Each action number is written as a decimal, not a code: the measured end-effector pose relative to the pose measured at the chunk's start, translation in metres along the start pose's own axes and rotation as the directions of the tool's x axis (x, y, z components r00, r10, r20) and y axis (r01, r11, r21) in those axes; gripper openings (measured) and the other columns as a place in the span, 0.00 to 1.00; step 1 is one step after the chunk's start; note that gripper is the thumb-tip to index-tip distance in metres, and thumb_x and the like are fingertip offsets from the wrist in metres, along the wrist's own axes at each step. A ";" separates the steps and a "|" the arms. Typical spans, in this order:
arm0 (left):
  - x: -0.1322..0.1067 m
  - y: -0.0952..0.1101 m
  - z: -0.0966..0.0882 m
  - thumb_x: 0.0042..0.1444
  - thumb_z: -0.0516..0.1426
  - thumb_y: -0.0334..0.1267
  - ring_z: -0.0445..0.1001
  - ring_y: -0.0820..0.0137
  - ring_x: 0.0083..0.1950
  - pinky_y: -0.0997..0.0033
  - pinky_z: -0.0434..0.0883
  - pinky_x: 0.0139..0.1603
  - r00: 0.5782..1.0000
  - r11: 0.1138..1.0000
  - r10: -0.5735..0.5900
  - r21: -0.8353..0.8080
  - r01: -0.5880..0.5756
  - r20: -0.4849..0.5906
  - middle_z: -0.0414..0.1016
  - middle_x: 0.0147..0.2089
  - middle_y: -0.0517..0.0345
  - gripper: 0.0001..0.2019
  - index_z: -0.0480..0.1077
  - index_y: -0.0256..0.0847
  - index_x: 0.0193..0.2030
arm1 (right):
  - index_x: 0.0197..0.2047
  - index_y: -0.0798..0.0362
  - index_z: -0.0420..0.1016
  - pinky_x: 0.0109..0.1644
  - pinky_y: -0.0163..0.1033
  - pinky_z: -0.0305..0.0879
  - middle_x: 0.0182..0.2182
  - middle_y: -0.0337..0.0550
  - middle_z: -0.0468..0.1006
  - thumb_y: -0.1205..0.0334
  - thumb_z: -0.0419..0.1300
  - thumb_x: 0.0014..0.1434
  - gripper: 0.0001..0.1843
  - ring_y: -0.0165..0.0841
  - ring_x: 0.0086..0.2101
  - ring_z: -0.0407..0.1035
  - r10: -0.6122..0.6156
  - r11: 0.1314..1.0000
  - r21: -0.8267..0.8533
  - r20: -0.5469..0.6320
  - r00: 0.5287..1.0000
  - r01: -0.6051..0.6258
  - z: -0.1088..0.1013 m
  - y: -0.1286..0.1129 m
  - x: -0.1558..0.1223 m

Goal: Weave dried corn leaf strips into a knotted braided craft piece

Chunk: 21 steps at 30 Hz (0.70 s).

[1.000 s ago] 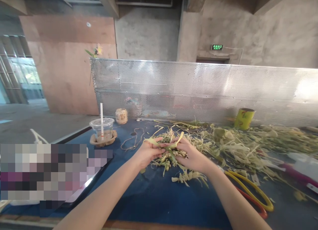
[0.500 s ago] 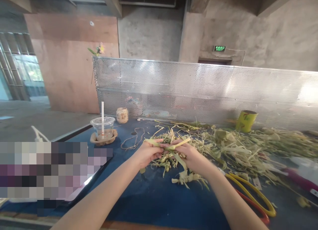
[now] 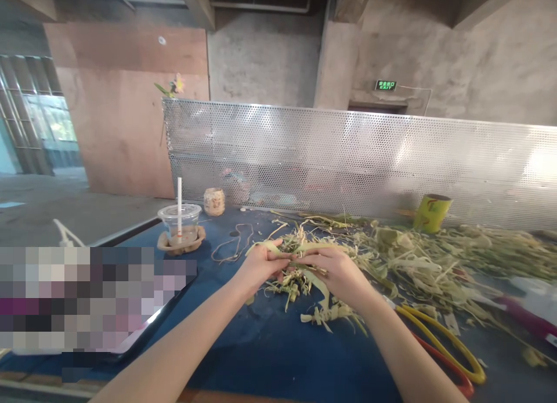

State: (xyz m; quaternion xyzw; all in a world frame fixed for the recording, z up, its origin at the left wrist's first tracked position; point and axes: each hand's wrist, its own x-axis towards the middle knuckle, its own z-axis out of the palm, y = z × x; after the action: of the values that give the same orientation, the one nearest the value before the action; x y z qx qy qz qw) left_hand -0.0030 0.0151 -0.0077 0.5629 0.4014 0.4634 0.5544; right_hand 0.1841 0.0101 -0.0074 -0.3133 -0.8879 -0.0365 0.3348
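Note:
My left hand (image 3: 260, 265) and my right hand (image 3: 338, 271) meet over a blue table top (image 3: 270, 345), both pinched on a pale green leaf strip (image 3: 304, 248) that runs between them. The strip's left end pokes out past my left fingers. A loose end of it hangs down under my right hand. Below the hands lies a small heap of dry leaf scraps (image 3: 324, 313).
A wide pile of dried leaves (image 3: 435, 258) spreads to the right. Yellow and red hoops (image 3: 452, 348) lie at the right front. A plastic cup with a straw (image 3: 180, 223), a small jar (image 3: 213, 201), a cord (image 3: 235, 246), a yellow-green can (image 3: 431, 213) and a perforated metal screen (image 3: 348, 159) stand behind.
The strip's right end, sticking up a second ago, now lies flatter between the hands. My right hand has shifted slightly over it. The camera has tilted a little.

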 end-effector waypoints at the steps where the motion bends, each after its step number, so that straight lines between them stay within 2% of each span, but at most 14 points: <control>1: 0.000 0.000 0.001 0.45 0.59 0.29 0.71 0.71 0.27 0.74 0.63 0.22 1.000 1.000 -0.001 0.003 0.001 -0.008 0.76 0.39 0.44 0.25 0.64 0.32 0.53 | 0.43 0.46 0.73 0.45 0.42 0.65 0.39 0.43 0.75 0.68 0.53 0.57 0.14 0.35 0.40 0.68 -0.024 1.000 0.020 -0.013 1.000 0.024 0.001 0.000 0.000; 2: 0.000 0.000 0.001 0.46 0.59 0.29 0.72 0.71 0.28 0.74 0.63 0.22 1.000 1.000 0.000 0.007 0.000 -0.018 0.76 0.39 0.44 0.27 0.61 0.32 0.55 | 0.42 0.47 0.73 0.44 0.40 0.66 0.39 0.43 0.75 0.68 0.52 0.58 0.13 0.34 0.40 0.68 -0.046 0.998 0.044 -0.024 0.999 0.047 0.002 -0.001 0.000; 4: 0.001 -0.001 0.002 0.46 0.59 0.30 0.69 0.73 0.23 0.74 0.62 0.22 0.999 1.000 0.006 0.029 -0.005 -0.037 0.76 0.37 0.47 0.30 0.58 0.32 0.57 | 0.40 0.49 0.74 0.43 0.38 0.66 0.37 0.44 0.75 0.68 0.51 0.58 0.12 0.32 0.39 0.69 -0.091 0.992 0.086 -0.037 0.995 0.094 0.005 -0.001 0.000; 8: 0.001 -0.004 0.003 0.46 0.59 0.32 0.61 0.78 0.16 0.73 0.62 0.22 0.996 0.991 0.062 0.125 -0.054 -0.058 0.76 0.28 0.56 0.28 0.60 0.33 0.56 | 0.33 0.51 0.74 0.42 0.38 0.65 0.32 0.43 0.76 0.67 0.53 0.57 0.08 0.33 0.37 0.68 -0.116 0.985 0.121 -0.053 0.992 0.122 0.010 -0.004 0.002; 10: 0.000 -0.003 0.004 0.46 0.59 0.32 0.62 0.75 0.15 0.73 0.62 0.24 0.993 0.979 0.100 0.182 -0.088 -0.055 0.72 0.19 0.63 0.22 0.66 0.34 0.50 | 0.30 0.52 0.73 0.39 0.37 0.65 0.30 0.43 0.75 0.66 0.56 0.55 0.06 0.33 0.35 0.68 -0.006 0.984 0.175 -0.078 0.997 0.019 0.015 -0.005 0.004; 12: -0.002 0.000 0.006 0.45 0.58 0.31 0.63 0.74 0.16 0.72 0.63 0.27 0.991 0.965 0.129 0.233 -0.116 -0.042 0.68 0.14 0.65 0.10 0.73 0.37 0.37 | 0.25 0.53 0.72 0.33 0.36 0.65 0.27 0.42 0.74 0.63 0.57 0.53 0.07 0.32 0.30 0.68 0.178 0.953 0.261 -0.079 0.981 -0.152 0.021 -0.005 0.006; 14: -0.005 0.003 0.008 0.44 0.58 0.30 0.62 0.74 0.15 0.72 0.63 0.27 0.989 0.954 0.146 0.268 -0.134 -0.025 0.69 0.15 0.63 0.03 0.74 0.39 0.25 | 0.23 0.54 0.71 0.30 0.35 0.64 0.23 0.41 0.73 0.60 0.58 0.51 0.09 0.31 0.26 0.68 0.372 0.869 0.364 -0.031 0.928 -0.336 0.027 -0.005 0.007; 16: -0.007 0.005 0.010 0.44 0.58 0.31 0.61 0.75 0.14 0.72 0.62 0.25 0.988 0.947 0.151 0.287 -0.142 -0.009 0.72 0.18 0.60 0.06 0.72 0.40 0.20 | 0.24 0.55 0.71 0.29 0.36 0.64 0.22 0.41 0.74 0.58 0.59 0.50 0.09 0.32 0.26 0.69 0.510 0.743 0.482 0.041 0.859 -0.464 0.033 -0.004 0.009; 19: -0.010 0.007 0.012 0.44 0.58 0.31 0.61 0.75 0.13 0.72 0.62 0.23 0.989 0.944 0.145 0.299 -0.138 0.000 0.72 0.17 0.61 0.04 0.75 0.39 0.26 | 0.29 0.56 0.70 0.32 0.38 0.66 0.23 0.42 0.75 0.57 0.61 0.46 0.11 0.34 0.27 0.71 0.586 0.562 0.659 0.109 0.803 -0.500 0.036 -0.005 0.011; 21: -0.010 0.006 0.013 0.42 0.59 0.28 0.62 0.74 0.13 0.72 0.62 0.23 0.991 0.964 0.133 0.233 -0.125 -0.018 0.71 0.16 0.62 0.13 0.74 0.36 0.38 | 0.30 0.56 0.69 0.33 0.39 0.67 0.25 0.41 0.75 0.56 0.63 0.43 0.14 0.34 0.27 0.71 0.587 0.473 0.749 0.125 0.800 -0.464 0.033 -0.008 0.013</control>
State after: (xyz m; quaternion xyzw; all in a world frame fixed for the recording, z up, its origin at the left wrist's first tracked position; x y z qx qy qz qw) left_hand 0.0063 0.0016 -0.0017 0.6407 0.4243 0.4580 0.4470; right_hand 0.1531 0.0197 -0.0242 -0.4005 -0.6530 0.4133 0.4923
